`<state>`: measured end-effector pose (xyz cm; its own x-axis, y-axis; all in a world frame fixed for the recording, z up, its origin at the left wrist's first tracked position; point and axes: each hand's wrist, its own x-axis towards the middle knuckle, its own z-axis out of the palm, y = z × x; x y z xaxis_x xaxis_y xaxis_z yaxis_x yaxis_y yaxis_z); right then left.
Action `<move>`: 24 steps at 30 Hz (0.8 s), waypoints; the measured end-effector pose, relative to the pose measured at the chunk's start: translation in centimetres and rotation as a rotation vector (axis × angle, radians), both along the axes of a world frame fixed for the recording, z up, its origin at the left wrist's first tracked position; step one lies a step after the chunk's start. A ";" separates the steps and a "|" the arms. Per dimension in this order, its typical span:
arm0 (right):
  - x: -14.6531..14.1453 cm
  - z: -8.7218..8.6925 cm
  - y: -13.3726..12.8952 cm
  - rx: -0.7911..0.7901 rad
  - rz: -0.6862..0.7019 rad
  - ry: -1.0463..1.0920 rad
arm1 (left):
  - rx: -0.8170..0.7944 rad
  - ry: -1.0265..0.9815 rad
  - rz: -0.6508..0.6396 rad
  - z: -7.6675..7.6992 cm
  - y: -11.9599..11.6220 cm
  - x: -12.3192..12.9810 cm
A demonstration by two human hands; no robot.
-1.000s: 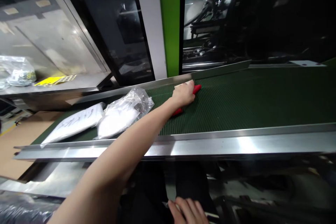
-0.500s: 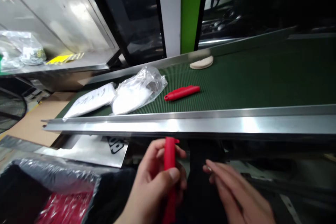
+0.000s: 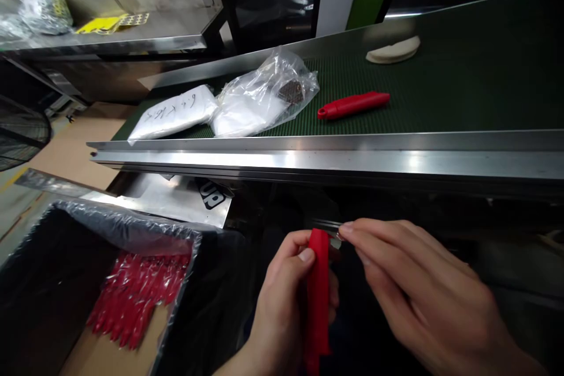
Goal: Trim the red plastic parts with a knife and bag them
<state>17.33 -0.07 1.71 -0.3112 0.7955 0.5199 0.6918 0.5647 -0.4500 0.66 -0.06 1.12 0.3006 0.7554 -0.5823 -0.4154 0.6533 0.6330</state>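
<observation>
My left hand (image 3: 288, 299) is wrapped round a long red plastic handle (image 3: 318, 288), held upright below the conveyor's edge. My right hand (image 3: 409, 282) comes in from the right, thumb and fingertips pinched close to the handle's upper end. Something small and shiny shows at those fingertips; its kind cannot be made out. A similar red plastic piece (image 3: 353, 106) lies on the green ribbed conveyor belt (image 3: 458, 82), with a small hole at its left end.
A metal rail (image 3: 335, 155) runs along the belt's front. On the belt lie a cream-coloured curved piece (image 3: 393, 50), a clear plastic bag (image 3: 264, 100) and a white packet (image 3: 174, 113). Lower left, a black lined bin (image 3: 83, 217) holds several red pieces (image 3: 136, 288).
My right hand has moved in from the right to the upper end of the red handle. The view has shifted, showing more of the bin at lower left.
</observation>
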 end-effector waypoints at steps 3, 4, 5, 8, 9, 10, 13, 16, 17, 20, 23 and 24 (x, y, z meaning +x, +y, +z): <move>-0.4 0.3 -0.2 0.014 -0.001 -0.015 | 0.002 -0.021 0.003 -0.3 -0.2 -0.3; -0.4 0.4 -0.3 0.013 -0.002 -0.025 | 0.002 -0.025 0.010 -0.3 -0.3 -0.4; -0.5 0.4 -0.3 0.013 -0.003 -0.034 | 0.002 -0.028 0.013 -0.3 -0.3 -0.4; -0.6 0.4 -0.4 0.009 -0.006 -0.051 | 0.003 -0.032 0.005 -0.2 -0.4 -0.5; -0.6 0.3 -0.4 0.010 -0.005 -0.053 | 0.007 -0.032 0.003 -0.2 -0.4 -0.5; -0.6 0.3 -0.4 0.011 -0.002 -0.057 | 0.010 -0.028 0.007 -0.2 -0.4 -0.5; -0.7 0.2 -0.4 0.024 0.001 -0.074 | 0.029 -0.012 0.015 -0.2 -0.4 -0.5; -0.7 0.2 -0.4 0.027 -0.003 -0.095 | 0.043 -0.008 0.005 0.1 -0.4 -0.4; -0.7 0.1 -0.5 0.029 -0.003 -0.101 | 0.041 -0.007 0.003 0.2 -0.4 -0.4; -0.7 0.0 -0.6 0.033 0.005 -0.104 | 0.020 -0.001 0.008 0.4 -0.4 -0.4; -0.7 0.1 -0.8 0.030 0.025 -0.104 | 0.001 -0.012 0.009 0.4 -0.4 -0.4; -0.7 0.1 -0.9 0.030 0.032 -0.110 | -0.003 -0.017 0.004 0.4 -0.4 -0.5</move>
<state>16.60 -0.94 1.83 -0.3929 0.7686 0.5049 0.7173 0.5997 -0.3547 0.21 -0.42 1.56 0.3071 0.7551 -0.5792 -0.4290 0.6531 0.6240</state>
